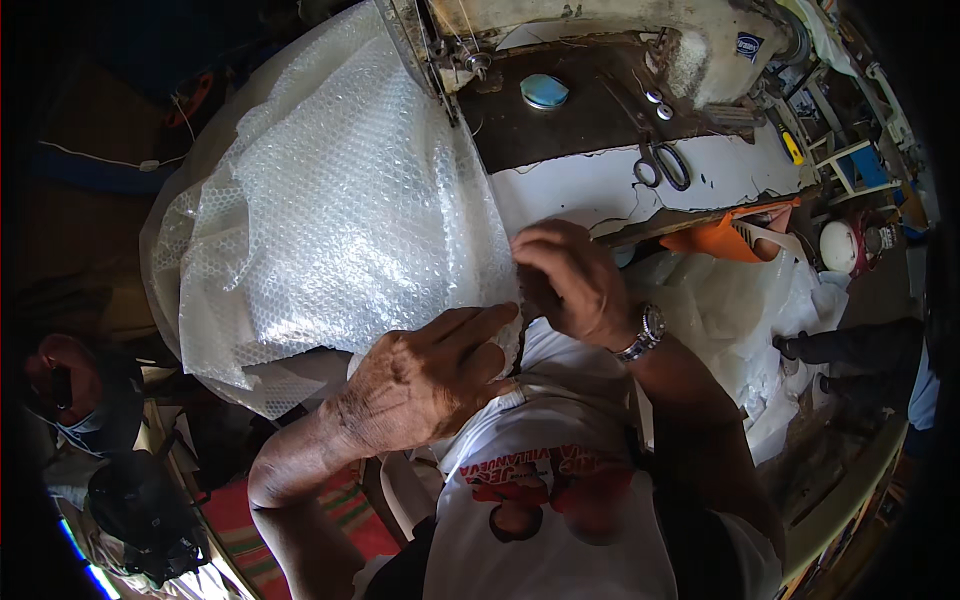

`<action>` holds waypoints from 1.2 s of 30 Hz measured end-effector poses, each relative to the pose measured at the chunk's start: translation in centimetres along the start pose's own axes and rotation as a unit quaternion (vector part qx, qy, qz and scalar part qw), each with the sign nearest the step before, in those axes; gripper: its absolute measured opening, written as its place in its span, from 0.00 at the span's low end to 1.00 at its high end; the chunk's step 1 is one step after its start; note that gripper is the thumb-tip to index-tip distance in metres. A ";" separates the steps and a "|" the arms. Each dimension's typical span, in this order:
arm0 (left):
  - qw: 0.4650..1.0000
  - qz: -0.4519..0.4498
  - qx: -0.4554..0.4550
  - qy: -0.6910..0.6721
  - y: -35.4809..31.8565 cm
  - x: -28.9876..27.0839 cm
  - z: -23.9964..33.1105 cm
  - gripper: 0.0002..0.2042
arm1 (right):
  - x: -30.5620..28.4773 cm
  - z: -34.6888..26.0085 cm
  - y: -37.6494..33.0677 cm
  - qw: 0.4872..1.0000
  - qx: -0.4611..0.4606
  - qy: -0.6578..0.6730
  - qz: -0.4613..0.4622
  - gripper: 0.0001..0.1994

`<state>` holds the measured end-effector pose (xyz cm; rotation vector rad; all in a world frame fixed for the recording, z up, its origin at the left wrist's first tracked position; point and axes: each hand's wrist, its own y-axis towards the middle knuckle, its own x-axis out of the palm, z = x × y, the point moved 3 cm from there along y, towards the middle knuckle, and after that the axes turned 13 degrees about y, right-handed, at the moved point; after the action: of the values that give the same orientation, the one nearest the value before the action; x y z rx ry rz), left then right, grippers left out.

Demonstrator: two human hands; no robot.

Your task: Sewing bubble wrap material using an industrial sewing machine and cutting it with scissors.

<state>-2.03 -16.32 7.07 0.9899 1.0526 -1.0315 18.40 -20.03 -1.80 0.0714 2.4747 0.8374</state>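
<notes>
Down close at six o'clock, the left hand (425, 385) lay flat on the near edge of the bubble wrap (330, 210), fingers stretched long and close together, pressing it down. Just past it, toward one o'clock, the right hand (570, 280), a wristwatch (645, 333) on its wrist, had its fingers curled narrow, pinching the sheet's right edge! The wrap billowed out to ten o'clock, up to the sewing machine (600, 30) at twelve. Scissors (660, 165) sat on the white table (600, 185) at one o'clock, a blue disc (544, 91) beyond them.
</notes>
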 end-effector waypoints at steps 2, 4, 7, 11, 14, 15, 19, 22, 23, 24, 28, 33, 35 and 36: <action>0.999 -0.019 0.018 0.018 0.4 -0.1 0.2 0.16 | -0.8 0.2 0.7 1.000 0.010 0.013 0.016 0.21; 0.999 -0.028 0.017 0.022 0.8 -0.4 0.4 0.15 | -1.4 -0.6 2.3 0.995 -0.049 -0.082 -0.010 0.20; 0.999 -0.032 0.022 0.021 1.0 -1.1 0.6 0.14 | -1.3 -0.1 3.4 0.988 -0.070 -0.125 -0.062 0.19; 0.999 -0.042 0.030 0.001 1.4 -1.4 0.3 0.16 | -1.2 0.4 3.0 0.983 -0.077 -0.125 -0.107 0.21; 0.993 -0.001 0.039 -0.107 2.3 -1.6 -2.6 0.18 | -0.6 0.5 3.1 0.987 -0.092 -0.081 -0.103 0.19; 0.988 0.072 0.043 -0.128 3.2 -1.6 -4.0 0.18 | -0.2 0.2 3.1 0.987 -0.094 -0.078 -0.108 0.19; 0.991 0.077 -0.054 0.090 6.1 0.0 -9.8 0.16 | 0.4 -0.2 3.4 0.990 -0.048 -0.091 -0.096 0.17; 0.973 0.110 -0.056 0.193 5.2 1.2 -11.9 0.17 | 0.0 1.0 3.8 0.990 -0.055 -0.092 -0.090 0.18; 0.960 0.153 -0.048 0.230 5.1 1.2 -12.1 0.15 | 0.0 1.2 3.8 0.989 -0.060 -0.090 -0.097 0.19; 0.961 0.158 -0.037 0.224 5.5 1.1 -13.1 0.15 | 0.0 1.5 3.8 0.988 -0.065 -0.090 -0.103 0.20; 0.962 0.183 -0.184 0.080 11.5 1.0 -16.9 0.12 | -2.1 1.3 3.4 0.990 -0.057 -0.100 -0.083 0.15; 0.903 0.221 0.054 0.365 13.8 7.1 -34.1 0.09 | -0.5 3.3 3.6 0.990 -0.078 -0.038 -0.113 0.08; 0.857 0.143 0.124 0.479 8.3 10.2 -39.6 0.16 | 3.6 0.8 2.7 0.991 -0.036 -0.053 -0.121 0.08; 0.896 0.128 0.145 0.399 8.1 10.8 -41.6 0.20 | 3.3 1.2 2.1 0.991 -0.062 -0.066 -0.098 0.08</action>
<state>-0.33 23.55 -10.76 1.8352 1.3881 -0.5552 15.90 -17.00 -2.94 -0.1532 2.2585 0.8713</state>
